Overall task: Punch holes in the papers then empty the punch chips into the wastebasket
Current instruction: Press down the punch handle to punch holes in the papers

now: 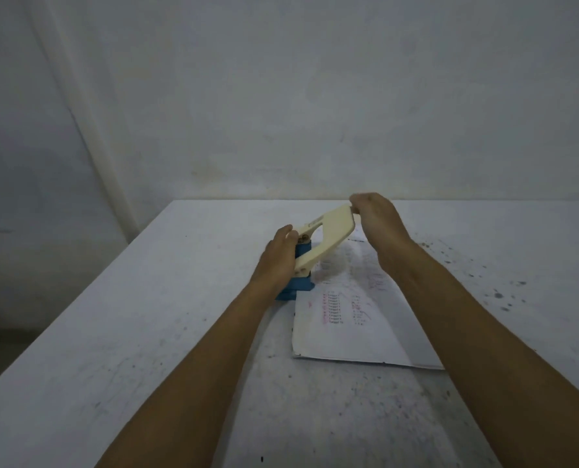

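Observation:
A hole punch with a blue base and a long cream lever stands on the left edge of a stack of printed papers lying on the white table. My left hand wraps around the punch's left side near the hinge. My right hand pinches the raised far end of the lever, which is tilted up. The papers' left edge sits under the punch's mouth. No wastebasket is in view.
The table's far edge meets a pale wall. Its left edge runs diagonally down to the lower left. Dark specks and stains mark the tabletop on the right.

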